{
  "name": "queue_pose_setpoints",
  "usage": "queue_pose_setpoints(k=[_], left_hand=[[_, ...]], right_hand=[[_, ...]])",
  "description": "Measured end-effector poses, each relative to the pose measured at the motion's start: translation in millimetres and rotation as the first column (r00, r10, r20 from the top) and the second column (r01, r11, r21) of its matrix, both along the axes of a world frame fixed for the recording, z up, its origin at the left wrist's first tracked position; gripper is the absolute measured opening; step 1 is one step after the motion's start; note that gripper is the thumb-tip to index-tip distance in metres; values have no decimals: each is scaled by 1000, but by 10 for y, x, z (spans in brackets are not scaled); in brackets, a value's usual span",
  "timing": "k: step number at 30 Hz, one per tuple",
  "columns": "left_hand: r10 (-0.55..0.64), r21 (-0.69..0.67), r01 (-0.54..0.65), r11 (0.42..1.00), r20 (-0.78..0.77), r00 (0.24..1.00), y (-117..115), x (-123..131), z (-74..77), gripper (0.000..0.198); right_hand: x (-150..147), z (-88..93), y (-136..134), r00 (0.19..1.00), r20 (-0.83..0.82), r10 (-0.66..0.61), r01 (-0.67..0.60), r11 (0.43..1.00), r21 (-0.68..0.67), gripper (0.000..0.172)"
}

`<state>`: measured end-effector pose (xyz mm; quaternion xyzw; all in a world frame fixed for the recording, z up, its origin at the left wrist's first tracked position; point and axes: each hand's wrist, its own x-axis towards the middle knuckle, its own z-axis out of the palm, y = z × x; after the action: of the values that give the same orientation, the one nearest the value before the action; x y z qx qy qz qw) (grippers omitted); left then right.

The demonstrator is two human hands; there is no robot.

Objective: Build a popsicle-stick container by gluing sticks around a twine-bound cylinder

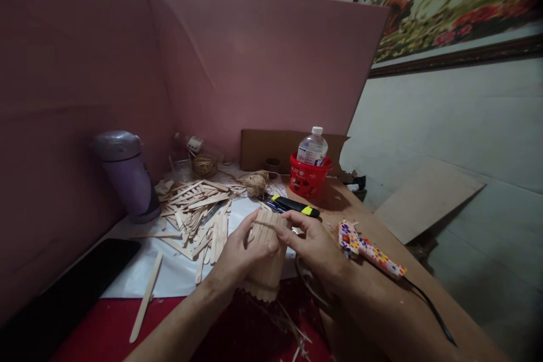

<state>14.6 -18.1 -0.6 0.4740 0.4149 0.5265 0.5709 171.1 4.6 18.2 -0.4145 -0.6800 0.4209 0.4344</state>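
Note:
Between my hands is a holder made of wooden craft sticks (268, 266), set side by side, with twine (265, 225) around its upper part and another band lower down. My left hand (244, 251) grips it from the left, thumb lying across the front. On the right, my right hand (311, 240) has its fingers at the upper edge and the twine, pinching there. Just behind the holder lie a black and yellow utility knife (294, 206) and a ball of twine (255, 184). The inside of the holder is hidden.
Loose craft sticks (203, 203) are heaped on white paper at the left, beside a purple tumbler (129, 181). A red bucket (309, 175) holds a plastic bottle (313, 150). A flower-patterned glue gun (371, 249) with a black cord lies right. One stick (146, 297) lies near the front.

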Motion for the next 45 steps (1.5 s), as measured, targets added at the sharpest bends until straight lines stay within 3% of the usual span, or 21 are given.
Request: queue_pose_setpoints(k=[4,8,14,21,26,30,33,45], left_hand=[[-44,-74,55,996,140,989,-16,-9,19,70],[-123,-140,159,977,236,964,-25,-19,24,52],[-130,-143,157,977,187,974,-7,7,29,56],[-49,-134,73,988,176,983,20,17,-13,55],[-139,-63,152,986,181,974,28,5,-24,52],[-97,-120,117,986,162,982,10,23,6,55],[-78,-113,96,989,156,985,-6,44,27,58],[-150,-88,166,982,163,975,-8,19,-6,53]], right_hand=[[34,-15,74,996,-43,75,-76,997,-5,32],[72,-57,86,996,-67,59,-60,998,-22,31],[85,-124,80,998,-49,24,-25,1000,-7,23],[32,-172,29,990,-127,57,-59,998,-11,26],[35,-183,-20,998,-60,-5,10,997,81,29],[53,-164,-43,992,27,-122,111,961,253,37],[55,-171,-36,992,40,-123,102,932,349,31],[34,-181,-52,994,15,-108,99,952,290,25]])
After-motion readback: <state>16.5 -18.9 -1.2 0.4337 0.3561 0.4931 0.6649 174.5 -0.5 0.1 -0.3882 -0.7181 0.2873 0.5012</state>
